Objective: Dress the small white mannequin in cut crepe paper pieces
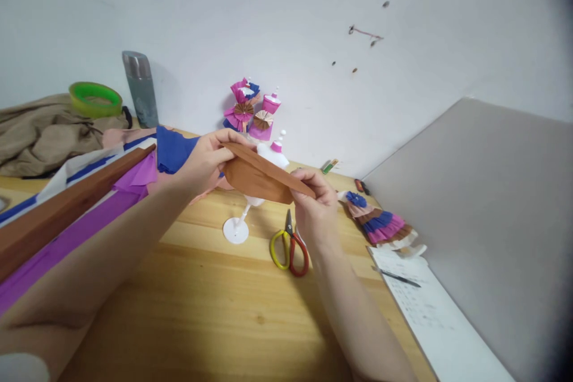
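Observation:
A brown piece of crepe paper (262,177) is stretched between my two hands above the table, its upper edge folded over. My left hand (210,158) pinches its left end, and my right hand (316,200) grips the right end between thumb and fingers. Behind the paper stands a small white dress form (273,155), partly hidden, with its round base (236,231) showing below. Scissors (290,248) with one yellow and one red handle lie on the table under my right hand, their blades pointing away.
Long crepe paper strips (80,206) in brown, purple, blue and white lie at left. Behind are a bottle (141,89), green tape (95,99) and brown cloth (40,131). Dressed mini forms (244,107) stand by the wall. At right lie a ruffled dress (380,224), notebook (430,310) and pen (400,279).

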A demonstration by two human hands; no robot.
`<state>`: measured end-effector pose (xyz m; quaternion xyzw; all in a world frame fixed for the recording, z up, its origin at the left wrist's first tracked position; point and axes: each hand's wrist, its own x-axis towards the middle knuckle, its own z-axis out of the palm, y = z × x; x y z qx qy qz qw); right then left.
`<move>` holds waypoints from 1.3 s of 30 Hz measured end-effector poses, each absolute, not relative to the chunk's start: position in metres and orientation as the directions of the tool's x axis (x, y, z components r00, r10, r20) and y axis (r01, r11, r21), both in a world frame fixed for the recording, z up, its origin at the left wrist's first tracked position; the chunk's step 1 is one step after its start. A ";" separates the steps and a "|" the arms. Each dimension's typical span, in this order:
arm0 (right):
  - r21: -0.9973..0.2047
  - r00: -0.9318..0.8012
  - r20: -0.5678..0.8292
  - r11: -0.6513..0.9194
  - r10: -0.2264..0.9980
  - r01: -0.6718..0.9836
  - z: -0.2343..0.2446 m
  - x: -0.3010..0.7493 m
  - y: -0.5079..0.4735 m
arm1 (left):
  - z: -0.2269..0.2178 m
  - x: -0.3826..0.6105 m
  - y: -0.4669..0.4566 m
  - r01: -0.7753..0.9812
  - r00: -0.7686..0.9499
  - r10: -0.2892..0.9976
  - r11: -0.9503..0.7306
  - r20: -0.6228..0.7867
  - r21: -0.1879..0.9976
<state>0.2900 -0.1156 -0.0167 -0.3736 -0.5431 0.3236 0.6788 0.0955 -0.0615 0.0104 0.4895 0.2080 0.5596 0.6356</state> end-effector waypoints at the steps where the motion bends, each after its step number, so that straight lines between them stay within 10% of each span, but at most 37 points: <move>1: -0.861 0.209 0.482 0.504 0.851 -0.069 -0.015 0.289 -0.116 | 0.011 0.095 -0.062 -0.510 0.292 0.912 -0.106 0.288 0.854; 21: -0.870 0.202 0.237 0.300 0.950 -0.390 -0.013 0.296 -0.108 | -0.008 0.091 -0.052 -0.369 0.464 0.850 -0.070 0.249 0.927; 27: -0.869 0.186 0.250 0.305 0.950 -0.389 -0.012 0.296 -0.109 | 0.008 0.082 -0.063 -0.139 0.581 0.778 -0.194 0.238 0.971; 39: -0.889 0.166 0.276 0.317 0.947 -0.330 -0.007 0.296 -0.112 | -0.001 0.088 -0.057 -0.220 0.555 0.780 -0.197 0.288 0.956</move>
